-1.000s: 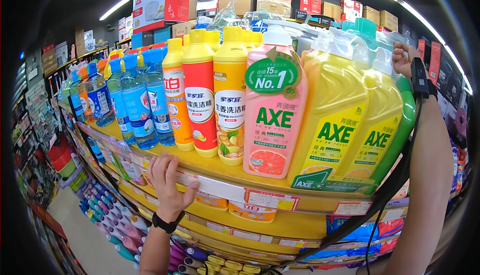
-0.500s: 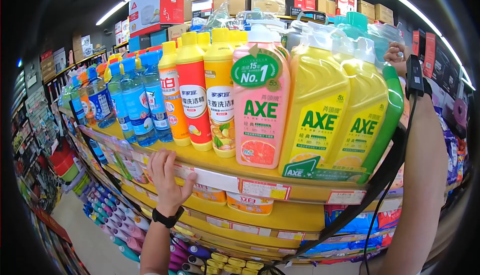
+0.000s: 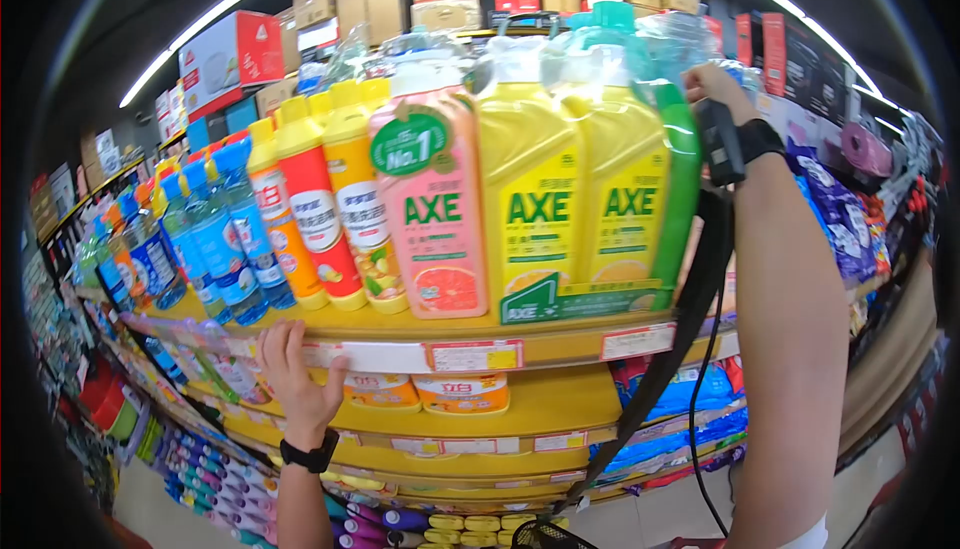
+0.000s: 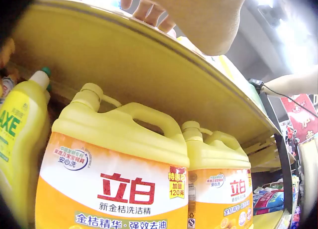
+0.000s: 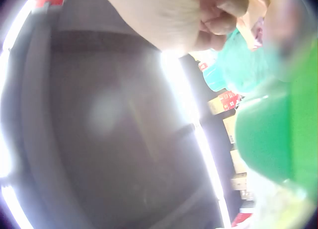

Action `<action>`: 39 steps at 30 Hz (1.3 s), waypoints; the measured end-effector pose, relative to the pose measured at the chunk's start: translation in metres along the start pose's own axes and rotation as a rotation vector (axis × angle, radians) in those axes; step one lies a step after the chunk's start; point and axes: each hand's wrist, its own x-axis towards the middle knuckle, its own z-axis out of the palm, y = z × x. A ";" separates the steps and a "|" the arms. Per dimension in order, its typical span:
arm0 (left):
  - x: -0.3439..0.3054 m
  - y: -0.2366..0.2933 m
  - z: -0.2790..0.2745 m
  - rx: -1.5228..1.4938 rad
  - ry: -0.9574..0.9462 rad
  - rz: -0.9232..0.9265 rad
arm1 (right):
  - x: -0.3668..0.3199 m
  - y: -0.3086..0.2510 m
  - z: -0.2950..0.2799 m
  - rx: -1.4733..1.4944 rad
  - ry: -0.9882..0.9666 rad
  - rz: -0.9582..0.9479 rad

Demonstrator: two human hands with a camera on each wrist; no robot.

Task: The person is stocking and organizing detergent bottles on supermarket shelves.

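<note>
Here we lay our left hand with straight fingers over the lip of the yellow shelf, probably to brace ourselves for the high reach. Our right hand sits at the top of the green bottle, which stands at the row's right end against the yellow AXE bottles. Its fingers are curled there, though we cannot tell whether they grip; the left hand is well apart, lower left.

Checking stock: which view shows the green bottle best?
The head view: the green bottle shows top to base at the row's right end, the right hand by its top. The right wrist view shows only a blurred green patch; in the left wrist view I cannot find it.
</note>
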 end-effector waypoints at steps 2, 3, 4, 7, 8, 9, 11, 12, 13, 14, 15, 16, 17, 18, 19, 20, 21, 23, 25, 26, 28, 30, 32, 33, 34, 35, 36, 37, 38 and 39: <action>-0.001 0.000 0.002 0.001 0.006 -0.006 | -0.019 -0.019 0.009 -0.173 0.088 0.023; -0.002 0.000 0.004 0.007 0.009 -0.013 | -0.025 -0.029 0.011 -0.172 0.080 0.035; -0.004 -0.001 0.005 0.010 0.012 -0.010 | -0.030 -0.036 0.012 -0.189 0.023 -0.042; -0.006 0.000 0.009 -0.003 0.004 -0.040 | -0.046 -0.065 0.021 -0.315 -0.173 -0.187; -0.006 0.001 0.010 0.014 0.010 -0.030 | -0.048 -0.071 0.022 -0.379 -0.292 -0.248; -0.006 0.001 0.011 0.014 0.009 -0.028 | -0.049 -0.078 0.025 -0.443 -0.413 -0.308; -0.007 0.000 0.011 0.019 0.003 -0.027 | -0.054 -0.099 0.038 -0.945 -0.517 -0.352; -0.006 0.002 0.009 0.034 -0.011 -0.027 | -0.050 -0.101 0.045 -0.981 -0.473 -0.323; -0.005 0.003 0.008 0.037 -0.017 -0.029 | -0.049 -0.102 0.048 -0.919 -0.448 -0.395; -0.005 0.004 0.008 0.040 -0.023 -0.034 | -0.043 -0.103 0.050 -0.853 -0.435 -0.382; -0.005 0.004 0.007 0.044 -0.032 -0.040 | -0.034 -0.102 0.051 -0.786 -0.425 -0.366; -0.005 0.004 0.006 0.054 -0.042 -0.036 | -0.025 -0.100 0.050 -0.840 -0.374 -0.429; -0.004 0.005 0.006 0.064 -0.045 -0.036 | -0.016 -0.099 0.048 -0.897 -0.320 -0.496; -0.004 0.005 0.005 0.073 -0.050 -0.036 | -0.005 -0.099 0.045 -0.953 -0.264 -0.563; -0.004 0.005 0.006 0.072 -0.049 -0.034 | 0.005 -0.102 0.039 -0.914 -0.218 -0.591; -0.004 0.005 0.006 0.071 -0.049 -0.032 | 0.014 -0.104 0.033 -0.876 -0.173 -0.618; -0.005 0.005 0.005 0.068 -0.056 -0.029 | 0.021 -0.103 0.028 -0.836 -0.132 -0.639; -0.006 0.005 0.007 0.041 -0.056 -0.047 | 0.029 -0.094 0.022 -0.823 0.007 -0.572; -0.007 0.005 0.010 0.037 -0.049 -0.052 | 0.036 -0.078 0.023 -0.823 0.063 -0.487; -0.008 0.005 0.011 0.048 -0.040 -0.050 | 0.039 -0.066 0.029 -0.974 0.155 -0.569; -0.009 0.003 0.013 0.062 -0.027 -0.042 | 0.028 -0.049 0.029 -1.061 0.126 -0.612; -0.010 0.000 0.014 0.068 -0.025 -0.028 | 0.020 -0.041 0.028 -1.087 0.067 -0.655; -0.010 0.001 0.016 0.051 -0.018 -0.032 | 0.020 -0.033 0.029 -1.112 -0.029 -0.745; -0.010 0.001 0.017 0.043 -0.015 -0.035 | 0.021 -0.029 0.029 -1.071 -0.090 -0.738; -0.011 0.001 0.018 0.054 -0.026 -0.039 | 0.015 -0.029 0.031 -1.029 -0.151 -0.732; -0.011 0.000 0.019 0.054 -0.021 -0.042 | 0.012 -0.028 0.033 -0.983 -0.212 -0.720; -0.012 0.000 0.020 0.053 -0.016 -0.043 | 0.016 -0.026 0.039 -0.864 -0.286 -0.644; -0.012 0.000 0.022 0.054 -0.011 -0.043 | 0.020 -0.023 0.045 -0.743 -0.356 -0.568; -0.012 -0.001 0.022 0.052 -0.012 -0.048 | 0.013 -0.026 0.046 -0.652 -0.394 -0.523; -0.013 -0.001 0.022 0.052 -0.012 -0.055 | 0.009 -0.027 0.050 -0.586 -0.422 -0.529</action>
